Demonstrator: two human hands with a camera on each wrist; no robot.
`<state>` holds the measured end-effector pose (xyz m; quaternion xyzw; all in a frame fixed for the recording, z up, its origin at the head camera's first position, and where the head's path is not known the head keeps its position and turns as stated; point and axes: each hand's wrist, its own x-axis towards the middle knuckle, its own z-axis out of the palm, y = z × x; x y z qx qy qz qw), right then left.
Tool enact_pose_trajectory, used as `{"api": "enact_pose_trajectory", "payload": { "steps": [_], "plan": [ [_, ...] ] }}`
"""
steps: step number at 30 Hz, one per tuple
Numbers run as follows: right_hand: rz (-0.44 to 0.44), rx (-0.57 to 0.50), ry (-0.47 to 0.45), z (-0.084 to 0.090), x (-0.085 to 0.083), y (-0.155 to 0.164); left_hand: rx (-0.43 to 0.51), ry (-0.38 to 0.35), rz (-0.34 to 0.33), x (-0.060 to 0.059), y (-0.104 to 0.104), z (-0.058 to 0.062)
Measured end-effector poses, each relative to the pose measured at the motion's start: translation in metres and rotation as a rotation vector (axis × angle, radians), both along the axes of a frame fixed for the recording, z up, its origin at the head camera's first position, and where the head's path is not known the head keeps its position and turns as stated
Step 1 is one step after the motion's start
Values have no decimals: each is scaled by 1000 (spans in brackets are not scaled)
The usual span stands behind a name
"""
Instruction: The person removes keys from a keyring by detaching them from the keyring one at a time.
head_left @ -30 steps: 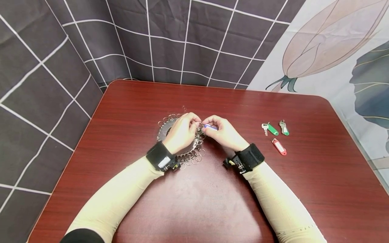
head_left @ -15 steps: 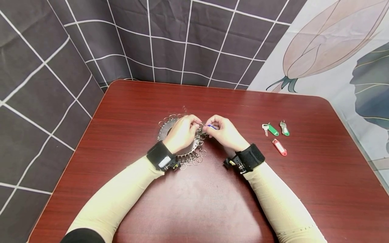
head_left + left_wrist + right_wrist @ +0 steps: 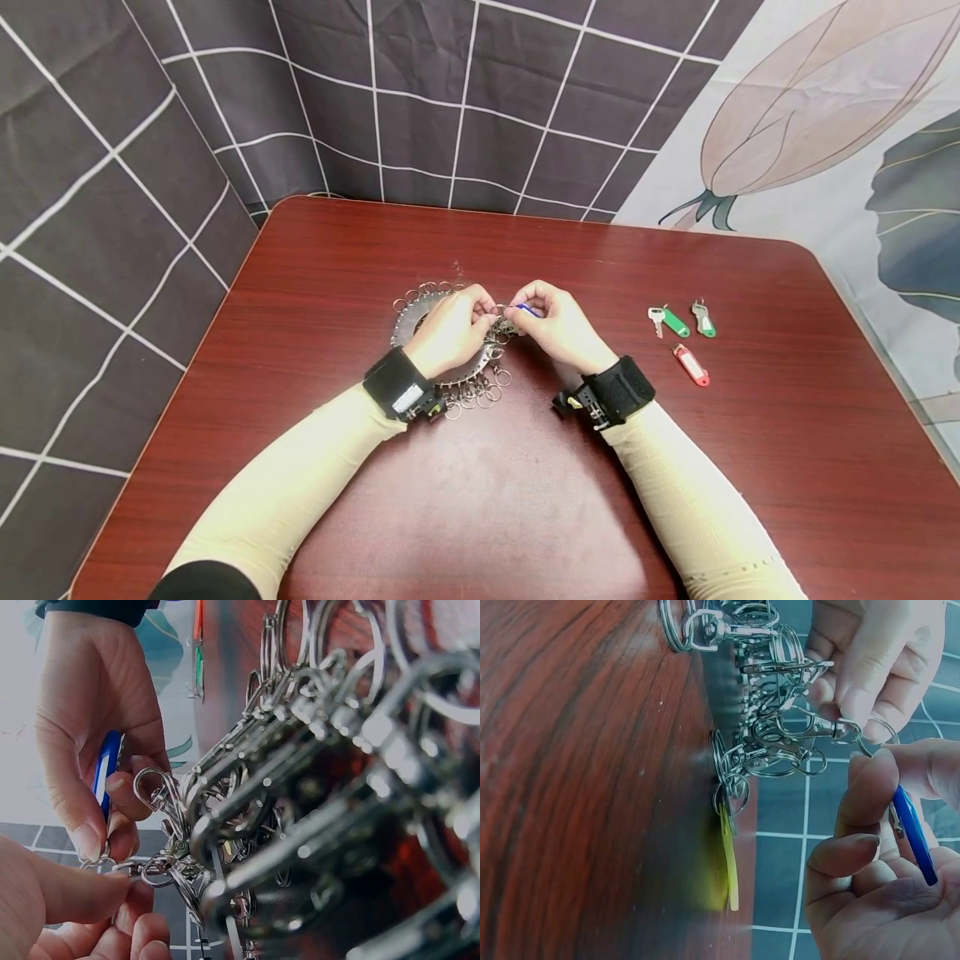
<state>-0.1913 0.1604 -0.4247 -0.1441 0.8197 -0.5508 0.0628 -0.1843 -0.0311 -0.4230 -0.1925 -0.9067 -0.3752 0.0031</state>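
My left hand (image 3: 450, 327) reaches over a round metal disc (image 3: 406, 323) hung about its edge with swivel clasps and split rings. Between its thumb and fingers it pinches a split ring (image 3: 887, 729), which is linked to a swivel clasp (image 3: 821, 727). Facing it, my right hand (image 3: 558, 325) holds a blue key tag (image 3: 915, 836) with a white label, its thumb and fingertip right at the same ring. In the left wrist view the tag stands upright below the right palm, and both hands' fingertips meet at the ring. Part of the disc is hidden under the left hand.
On the right of the red-brown table (image 3: 750, 433) lie a green key tag with a key (image 3: 673, 321), another key with a green tag (image 3: 702, 318) and a red key tag (image 3: 690, 364). A yellow tag (image 3: 731, 859) hangs near the clasps. Grid-patterned cloth (image 3: 420, 108) stands behind.
The blue key tag has tilted in my right hand, so its white face has turned out of sight in the head view. Both hands have stayed nearly in place.
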Motion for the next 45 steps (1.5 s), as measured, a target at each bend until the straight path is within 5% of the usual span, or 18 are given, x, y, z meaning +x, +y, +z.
{"api": "enact_pose_trajectory", "payload": {
  "steps": [25, 36, 45],
  "plan": [
    [52, 38, 30, -2, 0, 2, 118, 81, 6, -1, -2, -2],
    [37, 124, 123, -2, 0, 2, 70, 104, -24, 1, 0, 3],
    [32, 164, 167, 5, 4, 0, 13, 49, -27, 1, 1, 1]
  ]
}}
